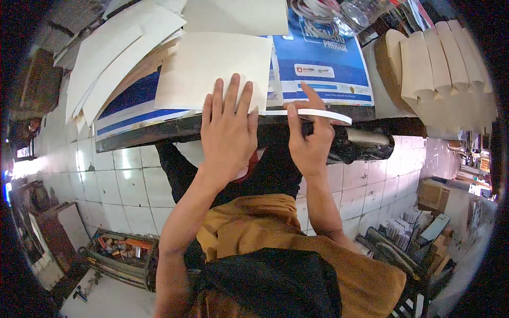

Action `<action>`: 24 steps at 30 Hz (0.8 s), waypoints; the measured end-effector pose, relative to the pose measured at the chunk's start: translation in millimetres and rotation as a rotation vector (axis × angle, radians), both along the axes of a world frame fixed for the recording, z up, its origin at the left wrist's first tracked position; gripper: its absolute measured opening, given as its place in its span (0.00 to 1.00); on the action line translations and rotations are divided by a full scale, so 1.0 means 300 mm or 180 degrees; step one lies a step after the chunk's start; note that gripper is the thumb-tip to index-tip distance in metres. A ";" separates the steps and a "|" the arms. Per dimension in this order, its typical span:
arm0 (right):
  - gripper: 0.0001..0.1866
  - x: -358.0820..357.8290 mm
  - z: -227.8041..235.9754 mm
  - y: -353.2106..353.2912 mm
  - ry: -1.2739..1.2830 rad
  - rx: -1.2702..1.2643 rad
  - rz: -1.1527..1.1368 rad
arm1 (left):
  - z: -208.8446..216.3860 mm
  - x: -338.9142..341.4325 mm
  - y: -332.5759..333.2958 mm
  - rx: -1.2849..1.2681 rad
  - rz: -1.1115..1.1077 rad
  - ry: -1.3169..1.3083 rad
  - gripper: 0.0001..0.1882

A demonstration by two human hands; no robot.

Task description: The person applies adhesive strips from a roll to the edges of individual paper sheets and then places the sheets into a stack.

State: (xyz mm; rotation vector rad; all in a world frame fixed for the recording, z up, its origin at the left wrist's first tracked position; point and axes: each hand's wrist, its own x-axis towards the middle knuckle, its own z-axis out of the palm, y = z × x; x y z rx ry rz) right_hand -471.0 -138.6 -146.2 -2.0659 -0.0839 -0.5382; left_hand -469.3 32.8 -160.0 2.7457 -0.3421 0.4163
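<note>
My left hand (228, 132) lies flat on a cream paper sheet (212, 63), fingers spread near its lower right edge. The sheet rests on the table over blue printed sheets. To its right, my right hand (313, 135) is closed round a narrow white tape roll (331, 115), seen nearly edge-on at the table's front edge. The right index finger stretches forward and the thumb is against the roll. A thin white strip runs from the roll toward the cream sheet. Whether the strip touches the sheet, I cannot tell.
Stacked cream sheets (122, 58) spread at the left, another (236, 16) behind. A blue printed cover (328, 63) lies right of centre. Coiled white strips (313, 10) and a clear jar (358, 16) stand at the back. Folded cream paper pieces (440, 63) are at the right.
</note>
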 end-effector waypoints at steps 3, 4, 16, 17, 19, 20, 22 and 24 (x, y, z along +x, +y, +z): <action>0.19 -0.001 -0.028 -0.007 0.0061 -0.0477 -0.0079 | 0.007 0.000 -0.009 -0.0013 0.0036 0.0021 0.28; 0.20 -0.006 -0.026 -0.002 0.0106 -0.0309 -0.0033 | 0.009 -0.001 -0.012 -0.0062 0.0060 0.0039 0.29; 0.12 -0.086 -0.011 0.018 -0.0853 -0.1307 0.0556 | 0.018 0.015 -0.008 -0.0209 0.0072 0.0149 0.29; 0.06 -0.120 0.004 0.025 -0.1214 -0.1144 0.0843 | 0.018 0.017 -0.006 -0.0190 0.0092 0.0114 0.29; 0.05 -0.037 0.018 -0.007 -0.1394 -0.0607 0.0247 | 0.009 0.003 0.013 -0.0101 0.0102 0.0248 0.34; 0.05 0.008 0.026 -0.025 -0.1478 -0.0329 -0.0027 | 0.000 -0.008 0.016 -0.0146 0.0091 0.0216 0.36; 0.16 0.112 0.018 -0.118 -0.1623 -0.0716 -0.0749 | 0.027 -0.046 0.001 -0.0100 -0.0204 0.0400 0.37; 0.21 0.177 -0.022 -0.155 -0.1198 -0.0050 -0.0873 | 0.044 -0.092 0.018 -0.0140 -0.0502 0.0533 0.34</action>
